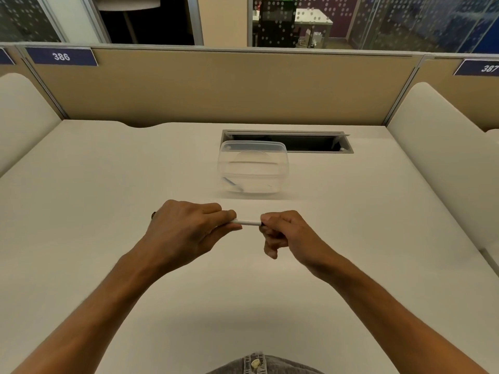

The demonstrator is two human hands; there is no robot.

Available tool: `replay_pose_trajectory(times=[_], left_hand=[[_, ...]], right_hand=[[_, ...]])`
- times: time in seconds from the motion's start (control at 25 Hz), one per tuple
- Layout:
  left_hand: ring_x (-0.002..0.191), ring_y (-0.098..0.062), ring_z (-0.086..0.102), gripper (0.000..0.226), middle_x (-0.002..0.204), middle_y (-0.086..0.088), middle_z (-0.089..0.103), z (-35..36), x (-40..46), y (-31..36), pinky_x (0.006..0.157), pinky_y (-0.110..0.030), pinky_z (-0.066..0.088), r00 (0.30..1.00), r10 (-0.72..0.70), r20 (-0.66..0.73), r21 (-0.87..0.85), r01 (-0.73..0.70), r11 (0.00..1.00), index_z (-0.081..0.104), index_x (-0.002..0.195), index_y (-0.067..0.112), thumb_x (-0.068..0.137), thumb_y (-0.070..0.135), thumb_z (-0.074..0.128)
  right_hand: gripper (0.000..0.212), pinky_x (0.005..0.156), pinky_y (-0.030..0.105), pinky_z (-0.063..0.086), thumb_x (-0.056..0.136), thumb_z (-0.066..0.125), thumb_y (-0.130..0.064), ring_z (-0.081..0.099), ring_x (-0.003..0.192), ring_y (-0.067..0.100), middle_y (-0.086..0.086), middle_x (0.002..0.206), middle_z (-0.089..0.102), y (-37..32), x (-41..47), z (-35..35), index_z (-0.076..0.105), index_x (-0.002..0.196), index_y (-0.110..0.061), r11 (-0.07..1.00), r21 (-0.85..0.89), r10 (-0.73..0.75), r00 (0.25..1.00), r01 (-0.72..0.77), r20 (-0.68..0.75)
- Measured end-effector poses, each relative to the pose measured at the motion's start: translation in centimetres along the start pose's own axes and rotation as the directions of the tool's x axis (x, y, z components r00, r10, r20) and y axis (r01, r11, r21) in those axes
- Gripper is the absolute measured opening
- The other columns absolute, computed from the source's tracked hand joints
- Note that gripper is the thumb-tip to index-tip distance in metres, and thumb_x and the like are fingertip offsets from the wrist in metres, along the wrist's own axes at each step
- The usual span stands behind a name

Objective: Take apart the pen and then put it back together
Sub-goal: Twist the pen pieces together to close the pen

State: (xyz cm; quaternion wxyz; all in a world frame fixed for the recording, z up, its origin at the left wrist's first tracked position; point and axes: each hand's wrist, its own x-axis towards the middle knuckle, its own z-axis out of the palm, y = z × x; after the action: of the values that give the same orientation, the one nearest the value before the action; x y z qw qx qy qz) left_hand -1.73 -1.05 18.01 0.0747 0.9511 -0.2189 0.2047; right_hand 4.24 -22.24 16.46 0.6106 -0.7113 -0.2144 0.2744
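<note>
Both hands gripping a pen
Left hand and right hand are pinching the white pen between them.

I see one obstacle on the desk: a clear tub. Left, right and nearer me than the tub lies open surface; behind it, a cable slot and partition.

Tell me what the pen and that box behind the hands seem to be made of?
The pen looks like smooth white plastic with a dark end: an even, matte barrel. The box seems thin clear plastic, since the desk shows through its glossy walls. Neither can be confirmed by sight alone.
</note>
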Motion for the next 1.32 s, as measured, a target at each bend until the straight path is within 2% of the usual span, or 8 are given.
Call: replay_pose_trajectory(times=[0.16,0.32,0.6,0.72,0.84,1.0,1.16,1.32], left_hand=[[0.049,-0.019,0.057,0.040,0.066,0.009,0.068,0.5,0.1,-0.2,0.038,-0.033,0.045,0.996,-0.084,0.013,-0.106,0.085,0.991,0.072,0.091,0.026,0.092,0.052,0.042],[0.051,-0.012,0.051,0.041,0.059,0.009,0.062,0.5,0.3,-0.3,0.045,-0.033,0.043,0.975,-0.204,0.088,-0.309,0.221,0.925,0.071,0.091,0.030,0.088,0.059,0.044],[0.048,-0.016,0.043,0.036,0.054,0.003,0.056,-0.2,0.5,-0.5,0.046,-0.029,0.033,0.961,-0.215,0.174,-0.526,0.275,0.805,0.074,0.093,0.030,0.086,0.058,0.052],[0.047,-0.016,0.042,0.034,0.055,0.005,0.058,-0.5,0.7,-0.2,0.045,-0.028,0.032,0.968,-0.202,0.149,-0.551,0.250,0.796,0.075,0.095,0.029,0.086,0.055,0.055],[0.046,-0.009,0.045,0.033,0.057,0.013,0.060,-1.0,1.0,0.1,0.043,-0.026,0.036,0.983,-0.178,0.038,-0.437,0.177,0.882,0.076,0.094,0.028,0.087,0.052,0.054],[0.042,-0.018,0.050,0.033,0.061,0.008,0.064,-0.8,0.9,0.2,0.035,-0.028,0.041,1.000,-0.012,-0.012,-0.021,0.011,1.000,0.073,0.093,0.023,0.092,0.046,0.049],[0.043,-0.020,0.053,0.037,0.065,0.008,0.067,0.2,0.3,0.1,0.034,-0.029,0.041,1.000,0.010,0.000,-0.017,-0.010,1.000,0.072,0.093,0.024,0.094,0.047,0.043],[0.053,-0.017,0.058,0.040,0.068,0.008,0.070,0.4,0.4,-0.1,0.043,-0.036,0.047,0.993,-0.115,0.010,-0.206,0.115,0.972,0.072,0.092,0.027,0.091,0.056,0.044]], right_hand=[[0.037,0.056,0.028,0.043,0.102,0.038,-0.025,0.052,0.050,0.015,-0.006,0.053,0.046,1.0,-0.2,0.5,0.046,0.068,-0.014,0.939,-0.300,-0.219,0.966,0.170,-0.136],[0.024,0.047,0.034,0.042,0.099,0.040,-0.028,0.048,0.054,0.017,-0.004,0.071,0.057,1.5,-0.1,-0.3,0.057,0.086,-0.017,0.461,-0.813,-0.669,0.741,0.357,-0.054],[0.010,0.045,0.032,0.038,0.101,0.043,-0.024,0.045,0.053,0.022,0.003,0.083,0.063,1.2,0.2,-1.8,0.049,0.098,-0.017,0.155,-0.876,-0.782,0.599,0.456,0.174],[0.015,0.044,0.029,0.034,0.101,0.039,-0.024,0.039,0.053,0.018,0.003,0.076,0.055,0.7,0.2,-1.8,0.049,0.094,-0.016,0.216,-0.859,-0.763,0.630,0.463,0.147],[0.022,0.049,0.027,0.032,0.100,0.040,-0.022,0.035,0.056,0.014,-0.003,0.070,0.046,0.1,-0.1,-0.7,0.049,0.081,-0.016,0.493,-0.732,-0.687,0.727,0.470,0.004],[0.038,0.053,0.030,0.027,0.100,0.040,-0.017,0.034,0.046,0.014,-0.001,0.054,0.035,-1.4,-0.3,0.3,0.041,0.063,-0.014,0.995,-0.080,-0.076,0.987,0.066,-0.140],[0.041,0.054,0.030,0.027,0.099,0.039,-0.017,0.032,0.047,0.015,-0.007,0.050,0.032,-1.4,-0.4,-0.1,0.038,0.058,-0.014,0.989,0.022,0.150,0.987,-0.149,-0.056],[0.033,0.049,0.034,0.034,0.099,0.038,-0.029,0.035,0.049,0.013,-0.007,0.055,0.040,0.3,-0.7,0.3,0.043,0.068,-0.019,0.775,-0.587,-0.395,0.905,0.235,-0.159]])
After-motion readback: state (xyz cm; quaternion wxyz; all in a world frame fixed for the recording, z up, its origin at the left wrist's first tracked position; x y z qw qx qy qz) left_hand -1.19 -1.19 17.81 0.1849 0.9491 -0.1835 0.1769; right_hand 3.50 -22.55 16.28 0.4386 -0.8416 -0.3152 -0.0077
